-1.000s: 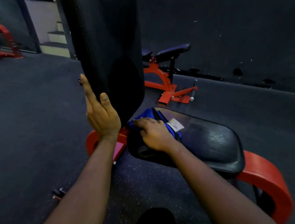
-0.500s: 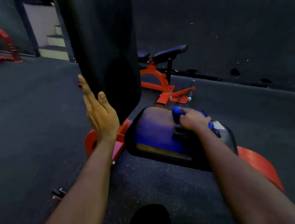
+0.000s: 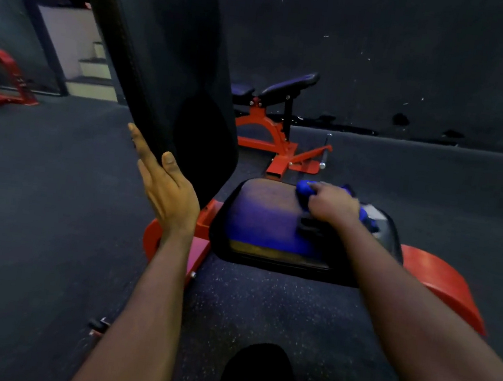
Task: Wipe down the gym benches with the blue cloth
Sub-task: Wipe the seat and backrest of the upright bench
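Cloth [image 3: 304, 190] moved right, seat [image 3: 259, 219] glossy (dark floor [image 3: 37, 195])

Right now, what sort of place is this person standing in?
Probably a gym's weights area: a padded bench on a red frame stands close, a second adjustable bench sits farther back, and dark speckled flooring runs throughout. The right hand holds a blue cloth on the seat.
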`<state>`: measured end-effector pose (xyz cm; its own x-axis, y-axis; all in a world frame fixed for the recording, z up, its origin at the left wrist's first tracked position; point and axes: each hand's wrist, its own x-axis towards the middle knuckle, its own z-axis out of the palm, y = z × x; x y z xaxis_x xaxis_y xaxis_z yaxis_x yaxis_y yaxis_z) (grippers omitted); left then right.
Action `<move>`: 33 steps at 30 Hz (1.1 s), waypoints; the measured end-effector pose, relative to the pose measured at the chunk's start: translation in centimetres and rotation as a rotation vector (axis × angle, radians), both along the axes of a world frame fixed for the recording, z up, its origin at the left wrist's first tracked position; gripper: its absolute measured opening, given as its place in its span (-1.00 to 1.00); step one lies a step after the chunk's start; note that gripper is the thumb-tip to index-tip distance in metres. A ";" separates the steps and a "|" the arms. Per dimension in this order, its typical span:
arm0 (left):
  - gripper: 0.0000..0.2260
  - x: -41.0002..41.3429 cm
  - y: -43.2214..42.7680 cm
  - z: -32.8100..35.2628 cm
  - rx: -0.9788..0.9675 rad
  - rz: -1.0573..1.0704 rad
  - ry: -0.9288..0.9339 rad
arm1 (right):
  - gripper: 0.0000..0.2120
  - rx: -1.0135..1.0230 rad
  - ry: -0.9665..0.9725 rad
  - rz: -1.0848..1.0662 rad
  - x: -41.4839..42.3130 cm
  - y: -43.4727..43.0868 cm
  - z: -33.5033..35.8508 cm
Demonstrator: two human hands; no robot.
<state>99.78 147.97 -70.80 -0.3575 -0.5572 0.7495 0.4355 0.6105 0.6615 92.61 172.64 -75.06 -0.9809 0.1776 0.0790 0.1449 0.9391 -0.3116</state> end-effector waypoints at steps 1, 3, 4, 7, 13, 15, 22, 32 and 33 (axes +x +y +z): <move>-0.57 -0.2 -0.1 -0.1 -0.006 -0.011 -0.006 | -0.55 -0.003 0.007 0.086 -0.8 -2.3 0.0; -0.56 -0.1 -0.1 -0.2 0.003 -0.032 -0.018 | -0.53 0.016 0.024 0.315 -0.8 -7.4 -0.5; -0.56 0.0 -0.1 -0.2 0.006 -0.023 -0.020 | -0.53 0.039 0.028 0.415 -0.3 -9.4 -0.9; -0.58 0.1 0.1 -0.3 -0.006 0.013 0.002 | -0.52 0.120 0.111 0.609 3.6 -11.2 -2.0; -0.57 -0.5 0.2 -0.6 0.025 -0.014 0.000 | -0.49 0.127 0.209 0.519 10.2 -2.6 -3.4; -0.57 -0.2 0.5 -0.6 0.058 -0.003 -0.028 | -0.57 0.111 0.150 0.290 8.7 2.1 -2.7; -0.62 -0.1 1.9 -4.7 0.100 0.188 -0.127 | -0.52 0.172 0.083 0.118 9.5 1.1 -2.4; -0.86 1.2 8.4 -9.8 -0.103 0.072 -0.300 | -0.55 -0.063 0.049 -0.159 6.6 5.2 -1.2; -0.86 1.1 9.0 -10.0 -0.138 0.052 -0.306 | -0.56 -0.064 0.100 -0.176 8.0 4.8 -2.0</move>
<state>100.87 156.97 -80.84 -0.5511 -0.4815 0.6815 0.1952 0.7197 0.6663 100.63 177.43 -77.10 -0.9223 0.3531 0.1572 0.2702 0.8798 -0.3911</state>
